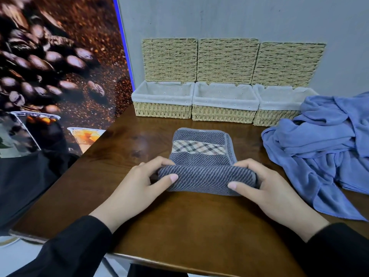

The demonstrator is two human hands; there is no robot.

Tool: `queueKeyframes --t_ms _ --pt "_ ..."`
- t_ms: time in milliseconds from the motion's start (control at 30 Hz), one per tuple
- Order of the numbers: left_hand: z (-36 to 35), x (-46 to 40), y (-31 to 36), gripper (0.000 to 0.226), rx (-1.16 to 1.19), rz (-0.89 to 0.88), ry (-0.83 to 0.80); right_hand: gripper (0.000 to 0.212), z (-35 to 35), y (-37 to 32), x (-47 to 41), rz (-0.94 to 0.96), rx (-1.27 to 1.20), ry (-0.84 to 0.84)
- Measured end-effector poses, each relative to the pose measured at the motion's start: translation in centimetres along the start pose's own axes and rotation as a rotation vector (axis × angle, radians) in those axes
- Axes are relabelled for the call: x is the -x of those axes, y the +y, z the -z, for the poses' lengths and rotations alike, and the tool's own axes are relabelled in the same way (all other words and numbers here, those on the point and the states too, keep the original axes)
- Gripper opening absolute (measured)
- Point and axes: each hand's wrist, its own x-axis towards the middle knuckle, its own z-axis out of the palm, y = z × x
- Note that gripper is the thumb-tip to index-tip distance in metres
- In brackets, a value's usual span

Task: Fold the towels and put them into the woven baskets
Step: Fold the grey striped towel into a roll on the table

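A grey striped towel [201,148] with a plaid band lies folded on the brown table [179,220], its near end rolled up. My left hand [139,182] grips the roll's left end, thumb on top and fingers curled behind. My right hand [267,184] grips the right end the same way. Three woven baskets with white cloth liners stand in a row at the wall: left [161,111], middle [223,114], right [273,117]. Their lids lean open against the wall. I see nothing inside them.
A crumpled heap of blue towels [323,152] covers the table's right side, touching the right basket. A coffee-bean poster panel [50,76] borders the table on the left. The table's near edge runs just below my sleeves.
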Motion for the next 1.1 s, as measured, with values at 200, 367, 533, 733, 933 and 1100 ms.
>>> queueKeyframes --t_ms 200,367,533,733,933,1100 --pt "-0.4 -2.1 0.9 0.014 0.115 0.160 0.143 0.038 -0.4 0.6 -1.4 -0.074 -0.110 0.123" --pt "-1.0 -3.7 0.6 0.021 0.012 0.245 0.219 0.044 -1.1 0.9 -2.3 -0.049 0.359 0.268" --pt "-1.7 -5.4 0.0 0.028 -0.091 0.278 0.261 0.033 -2.6 0.0 -2.3 0.378 0.685 0.246" --pt "-2.1 -4.5 0.2 0.027 -0.375 -0.249 0.301 0.064 -2.7 0.7 -2.3 0.280 0.800 -0.094" --pt "-2.5 -4.3 -0.6 0.067 -0.651 -0.338 -0.187 0.071 -1.8 1.5 -3.1 0.246 0.752 -0.211" --pt "-2.0 -4.9 -1.3 0.080 -0.618 -0.260 -0.325 0.077 -0.7 1.8 -4.5 0.192 0.578 -0.298"
